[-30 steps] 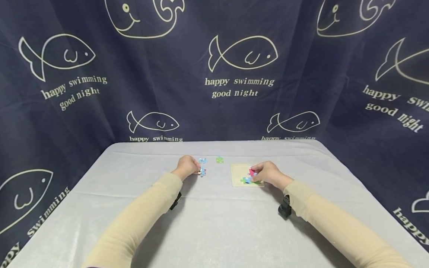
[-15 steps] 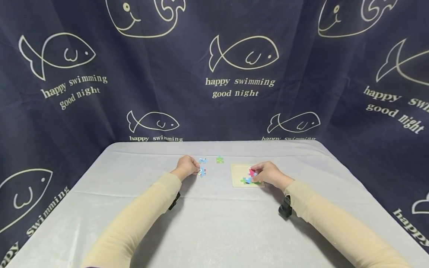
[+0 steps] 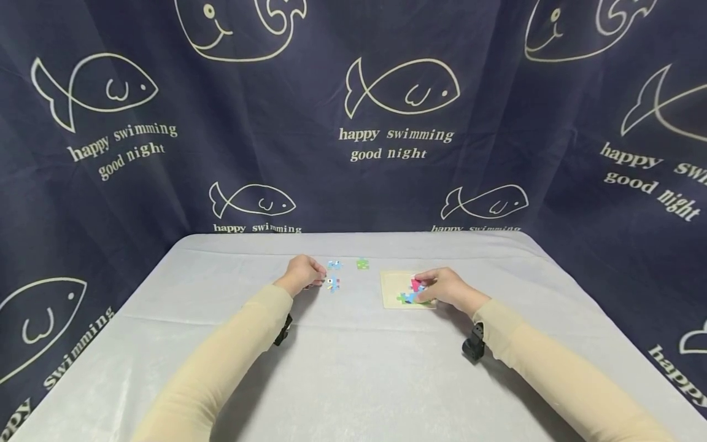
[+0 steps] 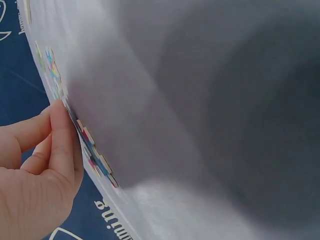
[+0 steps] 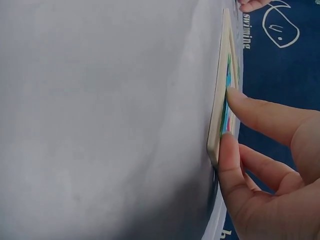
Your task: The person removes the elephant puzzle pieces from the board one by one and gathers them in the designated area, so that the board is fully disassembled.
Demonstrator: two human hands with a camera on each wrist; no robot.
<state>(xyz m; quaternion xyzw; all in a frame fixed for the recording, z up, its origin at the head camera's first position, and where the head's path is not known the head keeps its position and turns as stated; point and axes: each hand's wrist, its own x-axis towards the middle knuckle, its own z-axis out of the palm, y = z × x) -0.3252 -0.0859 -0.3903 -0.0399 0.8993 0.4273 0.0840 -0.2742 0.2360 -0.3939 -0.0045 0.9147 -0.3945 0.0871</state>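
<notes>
My right hand (image 3: 446, 287) is over the pale square puzzle board (image 3: 393, 281), thumb and finger on opposite sides of a blue-and-green jigsaw piece (image 5: 227, 107) in the right wrist view. In the head view, a red piece (image 3: 415, 284) and blue-green pieces (image 3: 407, 298) lie on the board, partly hidden by that hand. My left hand (image 3: 301, 273) hovers low at the left, fingers bent and tips close together, with no held piece visible. Just right of its fingertips lies a blue piece (image 3: 333, 283) with an eye print. More pieces (image 4: 95, 155) lie beside it in the left wrist view.
Farther back on the white-covered table (image 3: 353, 368) lie another blue piece (image 3: 334, 264) and a green piece (image 3: 362, 263). A dark blue curtain (image 3: 309, 141) with fish prints hangs behind the table.
My left hand has drawn back to the left from the eye-print piece, which now shows in full. My right hand has shifted slightly on the board.
</notes>
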